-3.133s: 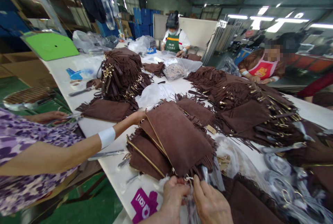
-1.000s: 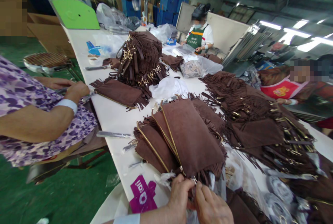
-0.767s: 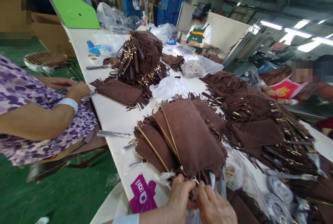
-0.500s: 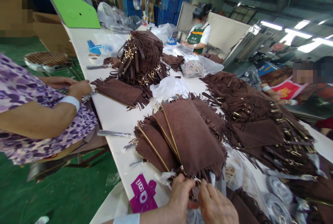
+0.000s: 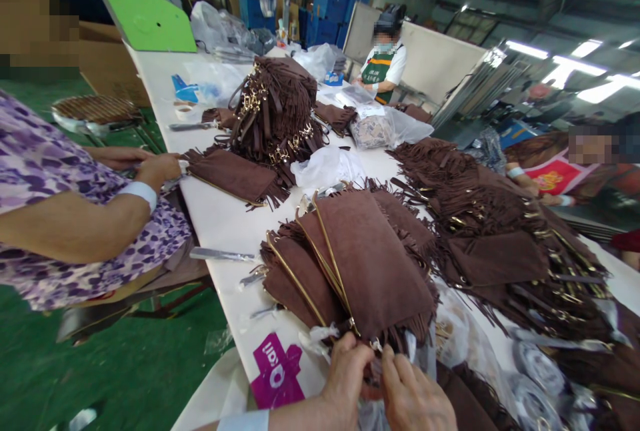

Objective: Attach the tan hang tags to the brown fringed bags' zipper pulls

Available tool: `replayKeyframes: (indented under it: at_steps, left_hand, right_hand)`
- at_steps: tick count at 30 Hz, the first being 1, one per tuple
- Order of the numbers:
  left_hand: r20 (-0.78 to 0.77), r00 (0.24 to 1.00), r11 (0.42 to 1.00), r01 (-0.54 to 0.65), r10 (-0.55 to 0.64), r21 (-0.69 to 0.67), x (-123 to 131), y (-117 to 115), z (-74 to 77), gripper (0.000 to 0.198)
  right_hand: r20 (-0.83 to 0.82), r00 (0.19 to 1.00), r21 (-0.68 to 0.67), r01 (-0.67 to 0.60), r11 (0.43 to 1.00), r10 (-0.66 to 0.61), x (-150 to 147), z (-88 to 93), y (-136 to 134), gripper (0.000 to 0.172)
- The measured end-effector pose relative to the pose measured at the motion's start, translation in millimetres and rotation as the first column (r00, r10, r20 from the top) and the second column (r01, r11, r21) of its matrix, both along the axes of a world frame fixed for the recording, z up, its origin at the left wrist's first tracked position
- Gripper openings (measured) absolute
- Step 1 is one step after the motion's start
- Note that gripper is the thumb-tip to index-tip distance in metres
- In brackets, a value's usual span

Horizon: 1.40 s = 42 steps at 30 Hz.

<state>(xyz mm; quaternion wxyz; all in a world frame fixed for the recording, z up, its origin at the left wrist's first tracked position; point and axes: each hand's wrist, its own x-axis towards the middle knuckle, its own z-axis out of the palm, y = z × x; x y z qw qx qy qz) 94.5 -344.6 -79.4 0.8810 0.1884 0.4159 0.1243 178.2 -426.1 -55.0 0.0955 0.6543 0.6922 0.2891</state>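
Note:
My left hand (image 5: 347, 371) and my right hand (image 5: 414, 387) meet at the near edge of a brown suede fringed bag (image 5: 373, 251). Both hands are closed, fingertips pinched close together. Beside the fingertips shows a small metal clasp (image 5: 376, 345) with a bit of whitish wrapping. What the fingers grip is mostly hidden. The bag lies on top of several similar bags with gold zips (image 5: 295, 284), overlapping like a fan. White wrapping (image 5: 323, 334) sticks out just left of my left hand.
A purple printed bag (image 5: 276, 371) lies at the white table's (image 5: 220, 217) near edge. Brown bags are heaped at right (image 5: 495, 251) and farther back (image 5: 280, 104). Plastic-wrapped rolls (image 5: 537, 367) lie bottom right. A co-worker's arm (image 5: 100, 217) is at left; another person (image 5: 385, 64) stands behind.
The whole view has shifted very slightly. My hands stay at the bag's near edge with fingers still pinched; the metal clasp shows a little more clearly.

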Motion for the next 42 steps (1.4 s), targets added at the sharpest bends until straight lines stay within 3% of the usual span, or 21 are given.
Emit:
replayKeyframes:
  at_steps: [9, 15, 27, 33, 39, 42]
  left_hand:
    - [-0.006, 1.0, 0.997, 0.005, -0.005, 0.08, 0, 1, 3.6, 0.023]
    - [-0.032, 0.999, 0.99, 0.037, -0.033, 0.139, 1, 0, 0.8, 0.023]
    - [-0.059, 0.997, 0.989, 0.057, -0.049, 0.139, 1, 0, 0.5, 0.025]
    - [-0.053, 0.998, 0.989, 0.047, -0.04, 0.138, 0, -1, -2.4, 0.024]
    - [-0.067, 0.996, 0.989, 0.063, -0.055, 0.132, 0, -1, -0.5, 0.024]
    - [-0.069, 0.996, 0.989, 0.073, -0.064, 0.128, -1, 2, 2.3, 0.024]
  right_hand:
    - [-0.02, 0.999, -0.035, -0.034, 0.999, 0.033, 3, 3.6, -4, 0.028]
    - [-0.024, 0.999, -0.027, 0.024, 0.999, -0.025, 3, 9.5, -2, 0.03]
    - [-0.28, 0.951, 0.062, 0.153, 0.986, -0.13, 8, -2.4, -6, 0.032]
    - [-0.409, 0.906, 0.005, 0.125, 0.992, -0.112, 14, -4.9, -14, 0.032]
    - [-0.561, 0.787, 0.054, 0.342, 0.938, -0.255, 4, -3.1, -10, 0.032]
    - [-0.567, 0.794, 0.034, 0.289, 0.957, -0.219, 8, -4.6, -12, 0.033]
